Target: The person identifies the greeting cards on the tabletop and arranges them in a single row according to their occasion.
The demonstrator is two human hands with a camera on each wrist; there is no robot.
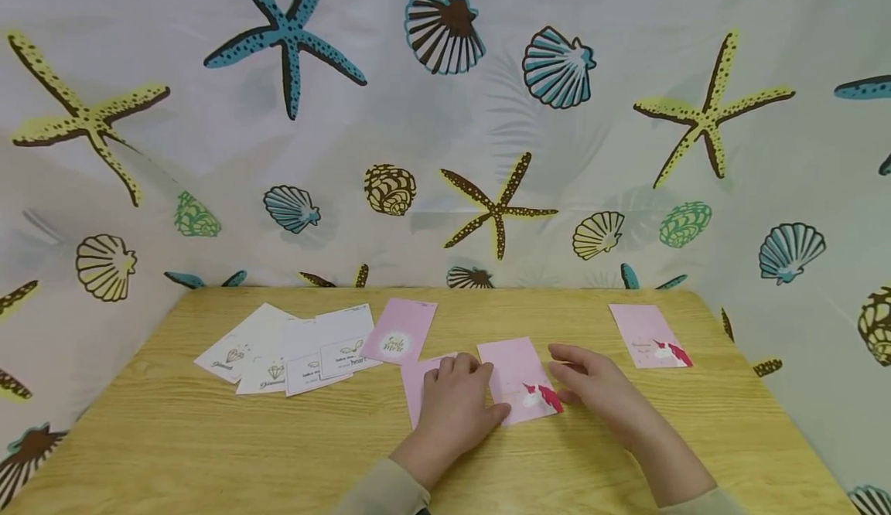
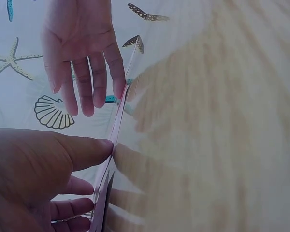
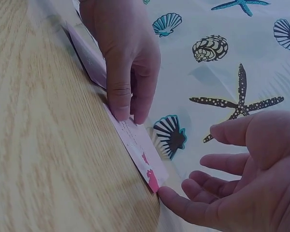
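A pink card with a red-and-white unicorn print (image 1: 515,366) lies tilted on the wooden table between both hands. My left hand (image 1: 455,400) rests over its left side, and in the right wrist view the left thumb (image 3: 119,99) touches the card's surface. Partly hidden beneath that same hand is another pink card (image 1: 412,382). My right hand (image 1: 602,387) hovers just off the unicorn card's right edge, palm turned inward and fingers loosely extended. One right finger is close to the card's corner; whether it touches cannot be told.
A matching unicorn card (image 1: 643,329) lies far right on the table (image 1: 278,453). A pink card with gold lettering (image 1: 400,329) is at back centre. To its left, several white cards (image 1: 261,341) overlap. A shell-and-starfish patterned cloth (image 1: 445,113) stands behind.
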